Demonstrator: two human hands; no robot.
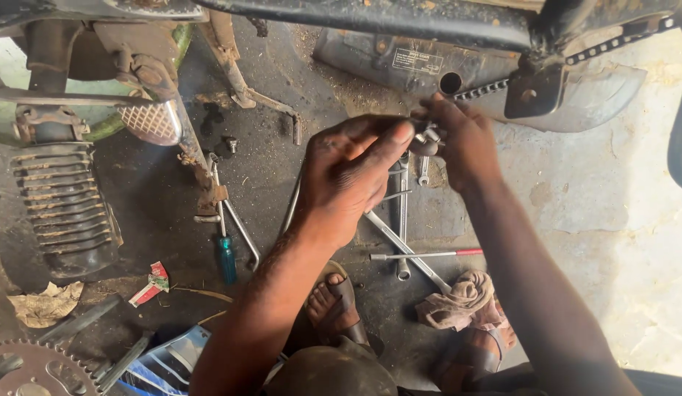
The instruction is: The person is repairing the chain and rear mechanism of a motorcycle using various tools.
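Tools lie on the floor [620,220] below the hands.
Spanners [403,220] lie between screwdriver [226,253] at left and rag [458,299] at right.

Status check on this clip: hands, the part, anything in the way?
Left hand and right hand both pinch a small metal fitting. Drive chain just above. Spanners on the floor below, clear.

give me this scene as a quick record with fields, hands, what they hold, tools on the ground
left hand: pinches a small metal part
right hand: grips the same part from the other side
ground tools: wrenches, blue-handled screwdriver, red-tipped rod
cloth: rag by the sandalled feet
overhead: drive chain
lower left: sprocket
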